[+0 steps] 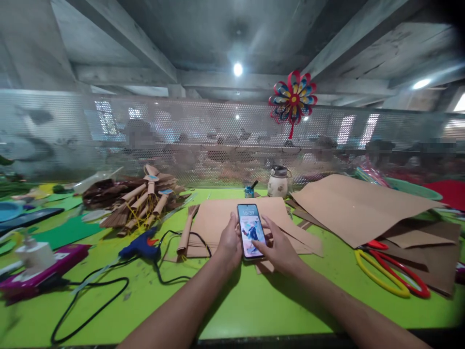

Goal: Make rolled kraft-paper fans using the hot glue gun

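Note:
A smartphone with its lock screen lit, reading 16:39, is upright between my hands over the green table. My left hand is wrapped round its left edge. From the right, my right hand closes on the other edge, with its thumb over the lower part of the screen. Sheets of brown kraft paper lie just behind the phone. A rolled brown paper piece with a fringed end rests at their left side.
To the left are a blue glue gun with a looping black cord, a purple power strip and a pile of brown paper brooms. Red and yellow scissors and large brown sheets lie right. A jar-shaped bottle stands behind.

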Tool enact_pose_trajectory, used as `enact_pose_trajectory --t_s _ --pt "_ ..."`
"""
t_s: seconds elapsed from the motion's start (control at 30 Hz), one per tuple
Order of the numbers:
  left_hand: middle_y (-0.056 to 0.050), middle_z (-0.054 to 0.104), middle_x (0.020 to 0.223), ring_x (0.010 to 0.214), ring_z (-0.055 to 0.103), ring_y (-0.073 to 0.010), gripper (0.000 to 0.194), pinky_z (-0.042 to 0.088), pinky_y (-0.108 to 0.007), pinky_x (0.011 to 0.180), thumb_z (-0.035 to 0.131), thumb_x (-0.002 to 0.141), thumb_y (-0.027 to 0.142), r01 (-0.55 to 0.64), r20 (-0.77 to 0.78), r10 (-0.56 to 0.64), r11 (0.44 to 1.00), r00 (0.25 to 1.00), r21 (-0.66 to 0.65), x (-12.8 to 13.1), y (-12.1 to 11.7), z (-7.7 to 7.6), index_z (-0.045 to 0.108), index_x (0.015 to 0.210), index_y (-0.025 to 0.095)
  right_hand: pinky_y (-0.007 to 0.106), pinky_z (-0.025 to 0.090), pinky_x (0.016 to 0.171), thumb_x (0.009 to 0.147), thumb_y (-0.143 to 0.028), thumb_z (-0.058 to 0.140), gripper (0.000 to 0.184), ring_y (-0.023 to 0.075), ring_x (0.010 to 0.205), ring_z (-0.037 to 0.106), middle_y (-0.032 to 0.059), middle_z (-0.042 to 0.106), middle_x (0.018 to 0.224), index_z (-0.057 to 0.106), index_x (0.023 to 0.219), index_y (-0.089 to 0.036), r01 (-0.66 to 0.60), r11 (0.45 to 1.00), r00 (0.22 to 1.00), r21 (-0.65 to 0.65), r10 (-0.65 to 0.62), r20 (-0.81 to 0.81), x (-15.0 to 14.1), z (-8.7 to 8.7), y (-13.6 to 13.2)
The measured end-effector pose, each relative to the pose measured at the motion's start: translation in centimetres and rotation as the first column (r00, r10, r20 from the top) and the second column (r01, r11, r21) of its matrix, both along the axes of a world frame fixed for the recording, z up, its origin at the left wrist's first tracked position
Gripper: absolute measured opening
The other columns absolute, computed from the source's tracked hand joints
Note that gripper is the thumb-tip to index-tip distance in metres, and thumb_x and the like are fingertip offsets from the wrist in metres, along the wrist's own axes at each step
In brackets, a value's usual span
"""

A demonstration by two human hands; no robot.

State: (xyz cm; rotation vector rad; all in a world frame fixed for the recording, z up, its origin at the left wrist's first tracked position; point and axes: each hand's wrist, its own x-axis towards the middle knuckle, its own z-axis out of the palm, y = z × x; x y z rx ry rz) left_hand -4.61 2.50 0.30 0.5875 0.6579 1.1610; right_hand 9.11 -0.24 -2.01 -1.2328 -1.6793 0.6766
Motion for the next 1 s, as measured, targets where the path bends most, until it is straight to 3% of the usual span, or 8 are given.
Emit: enact_pose_trajectory --t_s 0.13,0.27,0.33,0.43,0.57,0.7,0.8,1.0 --pt "-0.013 0.071 0.083 0.069 0.07 -0.0254 0.055 0.057 -0.042 0.069 0.033 0.093 0.054 -0.071 -0.06 0.069 0.997 0.996 -0.029 -0.3 0.6 -0.4 0.06 0.114 0.011 0.039 0.06 0.067 0.085 -0.037 0.058 0.064 0.0226 0.083 0.065 0.0137 0.06 0.119 0.037 0.142 -0.019 -0.013 0.998 0.999 -0.062 0.011 -0.031 0.5 0.5 0.0" --pt "-0.012 0.07 0.077 0.065 0.069 -0.0242 0.055 0.057 -0.04 0.065 0.038 0.091 0.057 -0.086 -0.065 0.085 0.996 0.994 -0.021 -0.5 1.1 -1.0 0.061 0.112 0.011 0.048 0.056 0.078 0.091 -0.041 0.048 0.048 0.0292 0.099 0.06 0.0155 0.062 0.108 0.048 0.132 -0.016 0.089 0.98 0.994 0.178 -0.098 0.047 1.3 0.4 0.0" --pt "-0.013 0.07 0.077 0.063 0.069 -0.0241 0.057 0.057 -0.04 0.062 0.039 0.09 0.058 -0.067 -0.055 0.066 0.998 0.996 -0.013 -0.6 1.3 -1.2 0.061 0.112 0.011 0.049 0.054 0.078 0.094 -0.037 0.043 0.043 0.0289 0.098 0.06 0.015 0.062 0.105 0.049 0.131 -0.017 0.003 0.963 0.994 0.268 -0.033 0.107 1.7 0.4 -0.2" --pt "-0.014 0.071 0.079 0.063 0.069 -0.0242 0.059 0.056 -0.038 0.06 0.037 0.091 0.059 -0.042 -0.045 0.043 0.999 0.998 0.021 -0.7 1.4 -1.4 0.061 0.113 0.01 0.047 0.052 0.081 0.094 -0.03 0.041 0.04 0.027 0.094 0.058 0.013 0.06 0.1 0.054 0.13 -0.019 -0.215 0.917 0.941 0.336 0.102 0.323 1.9 0.8 -0.7" --pt "-0.015 0.072 0.079 0.063 0.069 -0.0234 0.06 0.056 -0.035 0.058 0.034 0.092 0.058 -0.021 -0.064 0.025 0.998 0.998 0.06 -0.8 1.5 -1.4 0.062 0.114 0.009 0.05 0.043 0.09 0.094 -0.028 0.043 0.039 0.0289 0.104 0.052 0.0131 0.063 0.108 0.056 0.129 -0.022 -0.336 0.863 0.817 0.378 0.068 0.572 1.8 1.1 -0.6" --pt "-0.013 0.072 0.077 0.059 0.068 -0.0215 0.057 0.056 -0.033 0.057 0.038 0.091 0.057 -0.03 -0.07 0.033 0.999 0.997 0.031 -0.6 1.4 -1.4 0.064 0.11 0.01 0.054 0.036 0.097 0.094 -0.032 0.045 0.05 0.0331 0.12 0.042 0.0143 0.06 0.124 0.041 0.142 -0.019 -0.171 0.885 0.814 0.433 -0.121 0.569 1.9 0.7 0.3" --pt "-0.013 0.072 0.079 0.061 0.068 -0.0216 0.056 0.056 -0.034 0.058 0.038 0.092 0.057 -0.033 -0.09 0.036 0.999 0.995 0.031 -0.5 1.1 -1.2 0.063 0.11 0.011 0.051 0.034 0.1 0.095 -0.034 0.041 0.053 0.0324 0.125 0.037 0.0149 0.053 0.132 0.035 0.145 -0.016 -0.033 0.87 0.836 0.493 -0.246 0.491 2.1 0.4 0.8" --pt "-0.014 0.072 0.083 0.063 0.069 -0.0233 0.057 0.056 -0.036 0.059 0.036 0.092 0.058 -0.048 -0.158 0.054 0.998 0.986 0.046 -0.5 0.8 -0.9 0.061 0.115 0.012 0.052 0.036 0.097 0.095 -0.024 0.036 0.049 0.0318 0.121 0.041 0.0143 0.056 0.128 0.035 0.143 -0.015 0.013 0.842 0.875 0.54 -0.271 0.401 2.2 0.5 0.8"
